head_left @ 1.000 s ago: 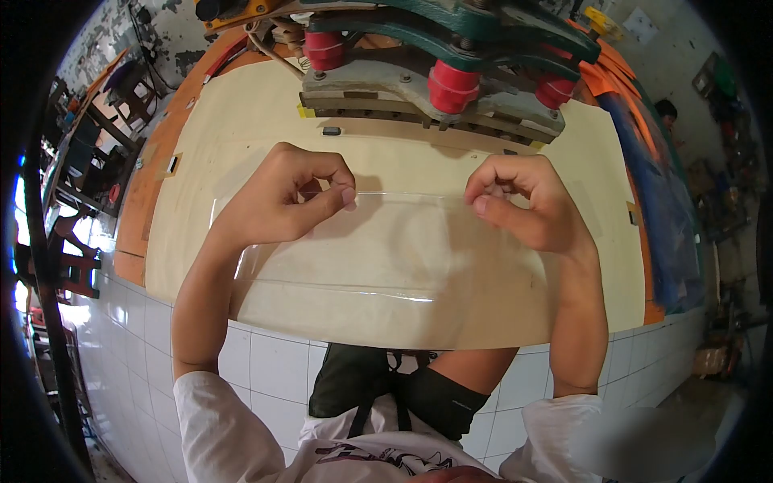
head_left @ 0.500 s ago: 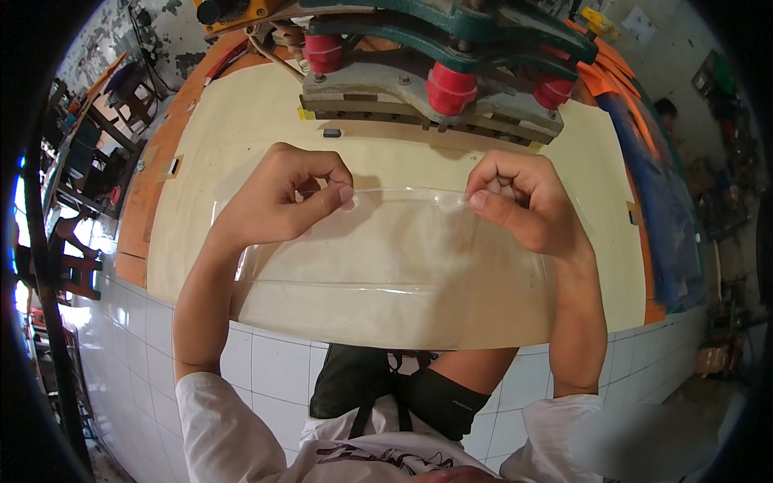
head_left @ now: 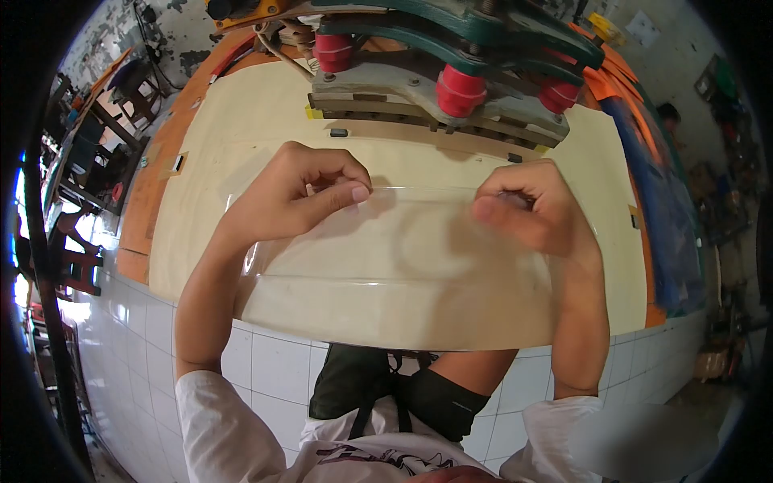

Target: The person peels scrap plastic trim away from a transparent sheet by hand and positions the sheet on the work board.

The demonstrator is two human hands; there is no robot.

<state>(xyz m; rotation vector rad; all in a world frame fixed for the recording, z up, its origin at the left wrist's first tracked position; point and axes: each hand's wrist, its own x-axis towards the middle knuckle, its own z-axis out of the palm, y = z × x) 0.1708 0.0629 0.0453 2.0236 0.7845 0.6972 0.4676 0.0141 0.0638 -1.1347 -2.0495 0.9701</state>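
Note:
A clear plastic sheet [head_left: 386, 241] with folded or seamed lines lies across the front of the pale work surface, its near part reaching the table edge. At its far edge, my left hand [head_left: 310, 193] pinches the plastic between thumb and forefinger. My right hand [head_left: 531, 211] is at the same far edge further right, fingers curled and thumb against them; motion blurs the thumb, and the plastic at the fingertips is hard to see. Beyond both hands stands a green press machine [head_left: 451, 36] with a long metal bar [head_left: 435, 119] above the table.
Red insulator-like knobs [head_left: 461, 90] sit on the press. Small dark blocks [head_left: 339, 133] lie on the cream table cover [head_left: 201, 153]. Blue plastic sheeting [head_left: 660, 217] and orange material [head_left: 616, 76] hang at the right edge. Stools [head_left: 135, 88] stand at the left.
My left hand has shifted slightly right with the sheet's edge. My right hand has also moved a little right and its thumb is blurred. The view has tilted slightly.

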